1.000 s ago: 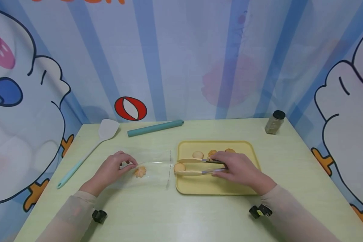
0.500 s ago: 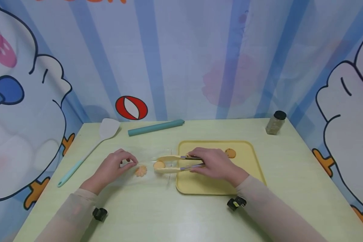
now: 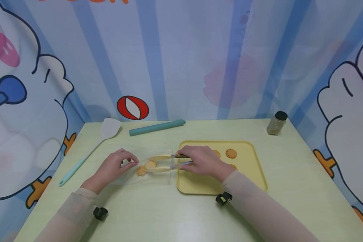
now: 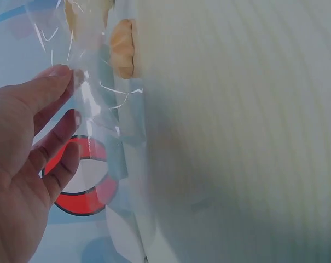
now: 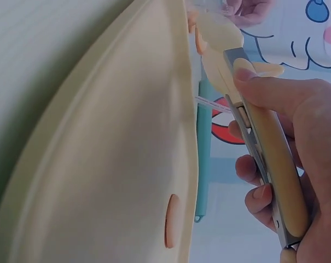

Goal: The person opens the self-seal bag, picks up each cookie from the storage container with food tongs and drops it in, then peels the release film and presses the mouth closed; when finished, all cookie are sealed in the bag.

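Note:
My left hand (image 3: 112, 168) pinches the upper layer of a clear plastic bag (image 4: 94, 98) between thumb and fingertips. Inside the bag, a flower-shaped cookie (image 3: 140, 171) lies just right of those fingertips. With my right hand (image 3: 203, 163) I grip metal tongs (image 5: 272, 159) with cream-coloured tips, which point left through the bag's mouth. Between the tips is a round pale cookie (image 3: 151, 164), right beside the flower-shaped one. More cookies rest on the yellow tray (image 3: 196, 189) under and beyond the right hand, among them a round brown cookie (image 3: 231, 153); the hand partly hides others.
A teal rolled stick (image 3: 157, 127) lies along the table's back edge. At the left is a spatula (image 3: 110, 128) with a pale blade and teal handle. A black-lidded jar (image 3: 276, 123) stands at the back right, near the printed curtain (image 3: 184, 67).
My right hand has moved left from over the tray, carrying the round cookie in the tongs into the bag beside the flower-shaped cookie. The left hand has stayed in place.

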`<state>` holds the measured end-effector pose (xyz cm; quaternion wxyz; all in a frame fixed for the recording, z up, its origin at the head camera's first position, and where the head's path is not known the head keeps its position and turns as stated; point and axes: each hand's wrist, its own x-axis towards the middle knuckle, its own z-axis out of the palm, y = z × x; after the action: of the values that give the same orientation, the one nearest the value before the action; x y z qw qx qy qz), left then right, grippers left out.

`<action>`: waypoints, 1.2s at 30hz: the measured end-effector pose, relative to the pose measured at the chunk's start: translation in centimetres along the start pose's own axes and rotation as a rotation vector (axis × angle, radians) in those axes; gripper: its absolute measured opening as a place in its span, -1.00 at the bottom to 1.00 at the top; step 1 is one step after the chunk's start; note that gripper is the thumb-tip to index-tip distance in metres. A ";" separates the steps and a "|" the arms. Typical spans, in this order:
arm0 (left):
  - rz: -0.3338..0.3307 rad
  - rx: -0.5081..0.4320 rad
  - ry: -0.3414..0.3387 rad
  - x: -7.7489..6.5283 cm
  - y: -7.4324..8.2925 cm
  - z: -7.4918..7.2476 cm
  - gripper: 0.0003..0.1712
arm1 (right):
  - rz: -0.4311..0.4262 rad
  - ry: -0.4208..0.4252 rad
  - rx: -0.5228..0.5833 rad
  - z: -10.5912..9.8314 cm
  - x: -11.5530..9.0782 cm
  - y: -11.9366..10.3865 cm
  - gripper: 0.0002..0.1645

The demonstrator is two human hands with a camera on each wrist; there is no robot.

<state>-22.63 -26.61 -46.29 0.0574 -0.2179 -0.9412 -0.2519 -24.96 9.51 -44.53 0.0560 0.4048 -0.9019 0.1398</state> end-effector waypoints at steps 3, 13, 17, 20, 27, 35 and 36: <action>-0.003 0.007 -0.001 0.1 0.0 0.1 -0.86 | 0.015 0.004 -0.010 0.2 -0.1 0.2 -0.43; -0.015 0.001 -0.009 0.3 0.2 0.3 -0.87 | 0.040 -0.004 -0.021 1.5 0.8 -0.2 -0.38; 0.007 -0.005 -0.002 0.4 0.3 0.5 -0.86 | 0.045 0.003 -0.022 1.8 1.5 -0.7 -0.36; 0.006 -0.007 0.002 0.4 0.4 0.6 -0.85 | 0.043 0.006 -0.022 1.9 1.8 -1.1 -0.35; 0.002 -0.016 0.002 0.3 0.2 0.6 -0.86 | 0.038 0.009 -0.041 1.7 2.0 -1.7 -0.39; 0.012 -0.016 0.015 0.1 0.2 0.6 -0.85 | 0.044 0.006 -0.063 1.4 1.9 -2.0 -0.37; 0.012 -0.013 0.018 0.1 0.2 0.6 -0.85 | 0.049 0.004 -0.066 1.2 1.8 -2.0 -0.36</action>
<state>-22.67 -26.09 -46.69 0.0658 -0.2216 -0.9376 -0.2597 -24.63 6.55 -44.91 0.0676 0.3804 -0.9155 0.1122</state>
